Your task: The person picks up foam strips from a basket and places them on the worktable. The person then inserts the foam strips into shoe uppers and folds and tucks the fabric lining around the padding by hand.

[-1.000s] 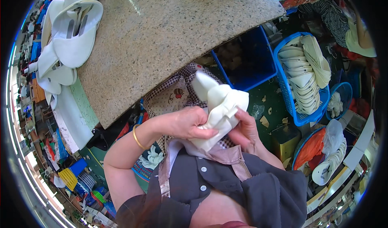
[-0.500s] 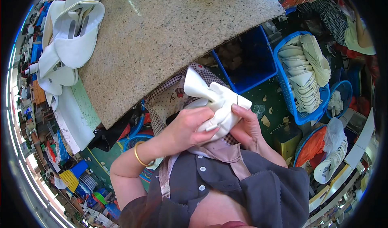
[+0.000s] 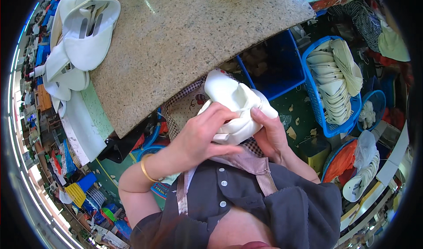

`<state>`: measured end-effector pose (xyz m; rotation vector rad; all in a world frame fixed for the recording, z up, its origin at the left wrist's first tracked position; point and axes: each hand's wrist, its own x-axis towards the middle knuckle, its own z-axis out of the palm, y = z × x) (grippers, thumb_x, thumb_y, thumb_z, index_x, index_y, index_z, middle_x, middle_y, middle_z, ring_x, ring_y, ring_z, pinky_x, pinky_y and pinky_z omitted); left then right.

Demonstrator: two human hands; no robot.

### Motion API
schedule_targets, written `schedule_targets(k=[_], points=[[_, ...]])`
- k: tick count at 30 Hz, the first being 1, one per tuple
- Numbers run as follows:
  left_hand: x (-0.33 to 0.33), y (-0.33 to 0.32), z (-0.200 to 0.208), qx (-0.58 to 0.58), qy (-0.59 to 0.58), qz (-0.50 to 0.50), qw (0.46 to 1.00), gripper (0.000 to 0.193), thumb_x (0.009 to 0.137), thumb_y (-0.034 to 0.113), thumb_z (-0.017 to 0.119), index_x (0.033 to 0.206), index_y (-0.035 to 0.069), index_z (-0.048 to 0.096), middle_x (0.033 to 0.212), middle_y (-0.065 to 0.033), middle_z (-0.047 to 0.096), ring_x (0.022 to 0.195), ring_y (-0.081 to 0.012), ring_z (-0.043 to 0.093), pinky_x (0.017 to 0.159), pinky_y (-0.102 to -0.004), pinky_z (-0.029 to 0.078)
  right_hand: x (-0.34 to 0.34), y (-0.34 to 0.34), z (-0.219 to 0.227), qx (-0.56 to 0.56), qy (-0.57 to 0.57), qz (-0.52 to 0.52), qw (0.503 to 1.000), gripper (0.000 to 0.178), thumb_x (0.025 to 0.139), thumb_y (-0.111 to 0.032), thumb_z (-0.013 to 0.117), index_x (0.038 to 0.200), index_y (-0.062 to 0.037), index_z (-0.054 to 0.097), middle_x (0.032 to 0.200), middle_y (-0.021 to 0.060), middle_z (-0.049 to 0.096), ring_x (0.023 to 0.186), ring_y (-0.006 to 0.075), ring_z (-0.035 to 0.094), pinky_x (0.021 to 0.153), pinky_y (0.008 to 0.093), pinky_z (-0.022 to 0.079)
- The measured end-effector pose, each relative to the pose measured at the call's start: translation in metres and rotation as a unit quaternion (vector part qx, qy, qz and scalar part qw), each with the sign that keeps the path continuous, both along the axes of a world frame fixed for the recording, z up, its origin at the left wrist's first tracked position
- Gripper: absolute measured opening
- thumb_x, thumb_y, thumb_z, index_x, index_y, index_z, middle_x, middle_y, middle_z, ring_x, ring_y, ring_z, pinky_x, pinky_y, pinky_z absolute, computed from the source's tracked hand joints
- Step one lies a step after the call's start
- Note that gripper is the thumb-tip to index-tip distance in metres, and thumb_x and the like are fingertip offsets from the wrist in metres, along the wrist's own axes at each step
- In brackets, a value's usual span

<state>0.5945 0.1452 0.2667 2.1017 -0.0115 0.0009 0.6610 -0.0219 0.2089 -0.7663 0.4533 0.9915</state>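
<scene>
Centre stage belongs to the soft white shoe piece, held in front of your body, on the near side of the speckled tabletop. Your right hand has it gripped from the right, thumb pressed along the top by the folded edge! Over on the left, your left hand bends its fingers onto the piece at the opening, thumb stretched out along the near side; whether that thumb touches or pinches, I cannot tell. A gold bangle rings your left wrist. Behind the piece, there's your checked apron, bunched toward the table.

Far left, more white shoe pieces lie heaped on the table's edge, overlapping one another. Out to the right, a deep blue bin sits by the table, and beyond it a blue basket is packed with cream pieces in a nested row. Nearer on the right, a clear plastic bag rests beside an orange-red bundle, with a stack of white soles just below!
</scene>
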Motion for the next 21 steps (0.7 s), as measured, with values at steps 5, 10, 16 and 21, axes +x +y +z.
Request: schedule_targets(k=[5, 10, 16, 21], points=[[-0.004, -0.015, -0.018, 0.157, -0.117, 0.026, 0.980, 0.027, 0.070, 0.010, 0.072, 0.093, 0.001, 0.060, 0.082, -0.0119, 0.059, 0.073, -0.0267, 0.061, 0.059, -0.0338, 0.050, -0.008, -0.001, 0.005, -0.013, -0.053, -0.032, 0.998, 0.050, 0.078, -0.004, 0.068, 0.123, -0.0029, 0.047, 0.114, 0.0067, 0.057, 0.106, 0.0163, 0.054, 0.094, 0.0341, 0.041], [-0.006, -0.016, -0.009, 0.116, -0.084, 0.029, 0.989, 0.028, 0.070, 0.012, 0.072, 0.092, -0.001, 0.059, 0.084, -0.0124, 0.059, 0.074, -0.0276, 0.060, 0.063, -0.0349, 0.050, -0.008, 0.001, 0.003, -0.001, -0.130, -0.075, 0.989, 0.052, 0.076, 0.001, 0.067, 0.124, 0.0006, 0.047, 0.116, 0.0089, 0.057, 0.106, 0.0185, 0.054, 0.094, 0.0340, 0.041], [-0.027, 0.004, -0.037, 0.058, 0.010, 0.011, 0.998, 0.023, 0.076, 0.010, 0.067, 0.093, -0.002, 0.059, 0.082, -0.0130, 0.058, 0.077, -0.0280, 0.057, 0.067, -0.0356, 0.046, -0.015, -0.036, -0.040, 0.026, -0.176, 0.115, 0.977, 0.061, 0.072, 0.005, 0.066, 0.128, 0.0000, 0.043, 0.120, 0.0098, 0.055, 0.110, 0.0213, 0.054, 0.095, 0.0365, 0.042], [-0.032, 0.011, -0.056, -0.048, 0.052, 0.014, 0.997, 0.022, 0.079, 0.011, 0.065, 0.096, -0.002, 0.059, 0.086, -0.0122, 0.057, 0.080, -0.0275, 0.056, 0.067, -0.0337, 0.045, -0.012, -0.017, -0.091, -0.012, 0.158, 0.054, 0.986, 0.045, 0.086, -0.009, 0.059, 0.128, -0.0026, 0.043, 0.122, 0.0115, 0.054, 0.110, 0.0219, 0.055, 0.094, 0.0360, 0.047]])
